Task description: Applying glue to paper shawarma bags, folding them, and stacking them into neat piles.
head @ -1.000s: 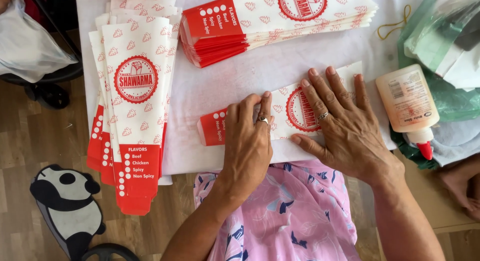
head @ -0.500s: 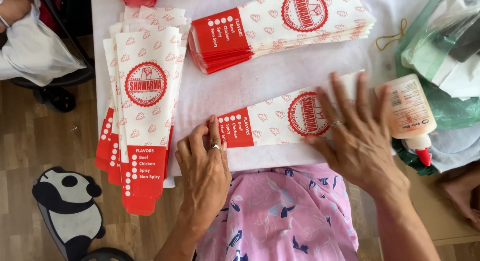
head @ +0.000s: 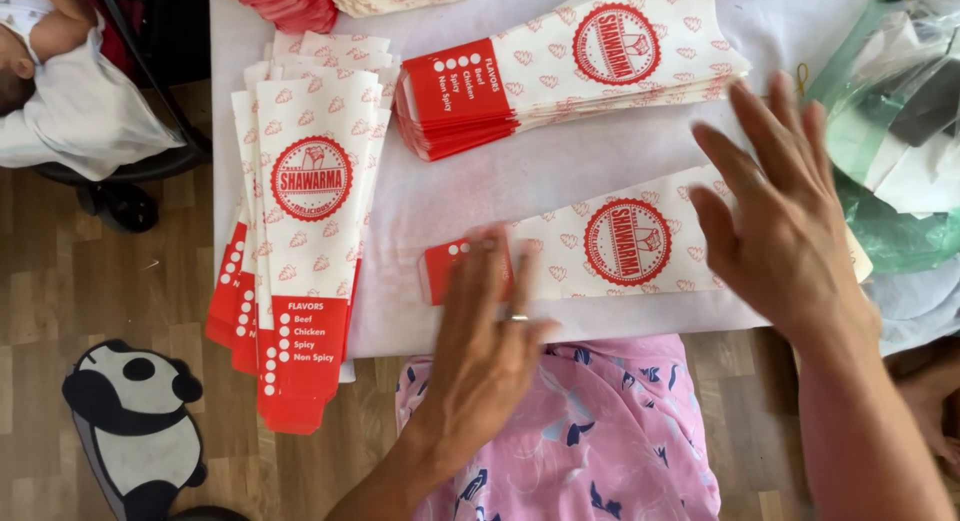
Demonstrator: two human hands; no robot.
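Head view: the left hand [head: 490,336] lies flat with fingers spread on the red end of a single paper sleeve [head: 600,251], which lies across the white table [head: 450,196] near its front edge. The right hand [head: 785,226] is open above the sleeve's other end — holding nothing. A bare strip of table separates it from the upper stack [head: 570,66]; the left stack [head: 300,241] overhangs the edge.

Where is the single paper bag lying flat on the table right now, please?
In the head view the single paper bag lies near the table's front edge, between the left hand and right hand.
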